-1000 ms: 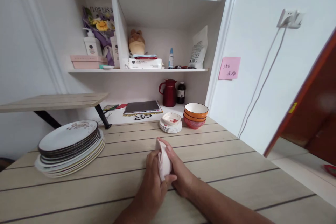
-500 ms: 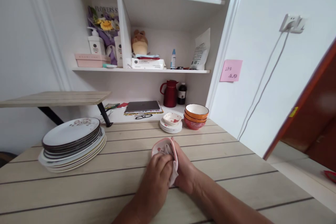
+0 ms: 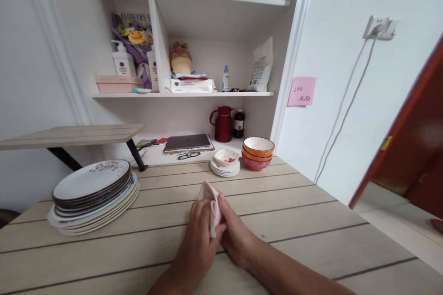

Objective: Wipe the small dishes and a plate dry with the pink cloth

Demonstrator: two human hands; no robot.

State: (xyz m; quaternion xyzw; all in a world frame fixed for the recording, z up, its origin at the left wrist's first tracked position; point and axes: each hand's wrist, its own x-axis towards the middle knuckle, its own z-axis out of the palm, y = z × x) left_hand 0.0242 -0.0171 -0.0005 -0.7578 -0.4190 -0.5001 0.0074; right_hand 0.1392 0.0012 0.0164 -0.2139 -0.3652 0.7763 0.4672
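Observation:
Over the middle of the table, my right hand (image 3: 237, 233) is closed on a small pink-rimmed dish (image 3: 205, 188), gripping it from the right. The dish is steeply tilted and mostly hidden by my hands. A pale cloth (image 3: 215, 214) is folded against it, with one end hanging between my hands. My left hand (image 3: 200, 226) wraps round the cloth and presses it to the dish from the left, fingers bent. Beyond my hands is a stack of small white plates (image 3: 226, 171), topped by a small white bowl with red marks (image 3: 226, 157).
Orange and red bowls (image 3: 258, 153) are stacked at the back right. A tall pile of large plates (image 3: 92, 182) stands at the left, by a raised wooden shelf (image 3: 74, 132). Behind lie a laptop (image 3: 188, 142), glasses (image 3: 188, 156) and a red jug (image 3: 223, 124).
The dish has turned from showing its inside to standing more on edge. My right hand has shifted slightly left, and the cloth now folds over the dish's side.

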